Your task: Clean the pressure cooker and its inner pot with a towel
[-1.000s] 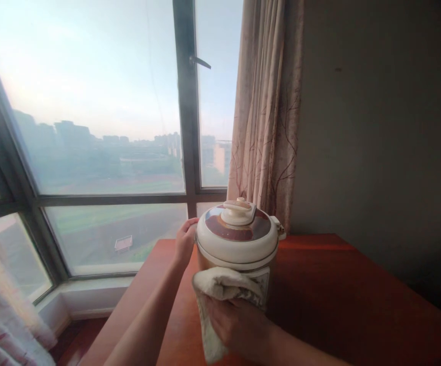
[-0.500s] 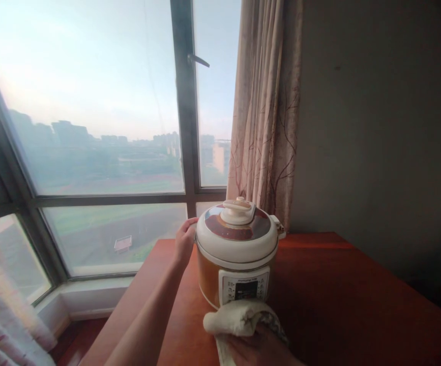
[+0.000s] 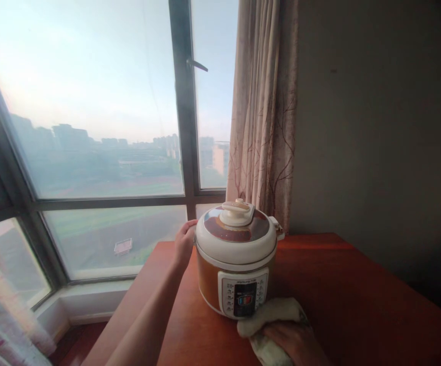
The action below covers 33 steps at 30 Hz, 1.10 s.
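Two hands are seen at an electric pressure cooker [image 3: 236, 259], which stands upright on a red-brown wooden table [image 3: 357, 284] near the window corner. The left hand [image 3: 184, 243] is laid against the cooker's left side just under the rim of the cream lid [image 3: 235, 244]; the fingers are curled around the rounded edge and pressed to it, so the pot is steadied rather than lifted. The right hand [image 3: 294, 343] is closed over a bunched pale cloth [image 3: 271, 317], its fingers clamped down on the fabric. The cloth is now set low on the table, touching the cooker's base just right of the control panel [image 3: 244, 294].

A second ago the same cloth was pressed over the front of the cooker and the panel was hidden; half a second ago it had been drawn down below the panel; now it has been carried rightward along the foot of the pot, and the panel with its lit display is fully uncovered. From this it is judged that the front has been wiped and that the stroke is being taken around the lower right side. Behind, a patterned curtain [image 3: 266, 112] hangs beside the window [image 3: 90, 127]; the left hand's place is unchanged throughout
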### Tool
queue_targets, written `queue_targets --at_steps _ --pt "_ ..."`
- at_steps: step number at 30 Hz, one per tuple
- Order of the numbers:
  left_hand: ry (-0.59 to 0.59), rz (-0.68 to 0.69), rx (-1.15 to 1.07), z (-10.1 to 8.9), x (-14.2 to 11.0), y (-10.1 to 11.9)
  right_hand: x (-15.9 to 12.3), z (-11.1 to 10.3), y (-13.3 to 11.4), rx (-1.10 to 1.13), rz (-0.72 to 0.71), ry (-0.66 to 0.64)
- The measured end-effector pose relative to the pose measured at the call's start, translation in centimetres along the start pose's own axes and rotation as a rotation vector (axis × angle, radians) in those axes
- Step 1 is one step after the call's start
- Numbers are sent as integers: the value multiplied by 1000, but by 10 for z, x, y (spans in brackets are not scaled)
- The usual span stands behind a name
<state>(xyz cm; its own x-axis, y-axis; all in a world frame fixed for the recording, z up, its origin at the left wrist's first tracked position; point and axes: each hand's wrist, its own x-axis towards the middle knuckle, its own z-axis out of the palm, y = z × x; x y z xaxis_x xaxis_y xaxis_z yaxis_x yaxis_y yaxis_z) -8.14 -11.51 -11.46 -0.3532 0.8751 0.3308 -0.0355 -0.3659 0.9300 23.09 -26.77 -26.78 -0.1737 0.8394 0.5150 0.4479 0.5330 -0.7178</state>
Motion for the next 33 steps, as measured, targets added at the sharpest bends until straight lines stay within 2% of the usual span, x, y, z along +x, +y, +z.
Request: queue_targets --at_steps 2,3,5,7,10,13,16,18,20,22,24,26,30,33 --pt "4 -3 -5 0 0 -1 2 -16 8 87 170 3" --pt "6 -5 -8 0 0 -1 4 -23 12 152 291 76" --pt "9 -9 -14 0 1 -2 7 -36 20 344 557 333" --pt "11 -12 -17 0 1 -4 11 -45 22 586 763 546" --pt "12 -15 -19 0 2 -5 19 -52 6 852 889 751" --pt "16 -16 -18 0 2 -5 29 -40 -27 966 871 810" --pt "15 -17 -12 0 1 -4 37 -5 -52 971 827 796" --pt "14 -18 -9 0 1 -3 40 22 -57 791 739 747" --pt "14 -18 -9 0 1 -2 44 44 -53 547 562 659" --pt "17 -18 -10 0 0 -2 50 58 -48 328 371 599" --pt "23 -16 -11 0 0 -1 56 64 -45 175 232 582" --pt "27 -14 -10 1 -1 -1 61 65 -45 88 162 559" --pt "20 -11 -11 1 0 -2 63 63 -48 36 148 491" --pt "20 -10 -17 1 0 -3 58 63 -40 88 199 530"
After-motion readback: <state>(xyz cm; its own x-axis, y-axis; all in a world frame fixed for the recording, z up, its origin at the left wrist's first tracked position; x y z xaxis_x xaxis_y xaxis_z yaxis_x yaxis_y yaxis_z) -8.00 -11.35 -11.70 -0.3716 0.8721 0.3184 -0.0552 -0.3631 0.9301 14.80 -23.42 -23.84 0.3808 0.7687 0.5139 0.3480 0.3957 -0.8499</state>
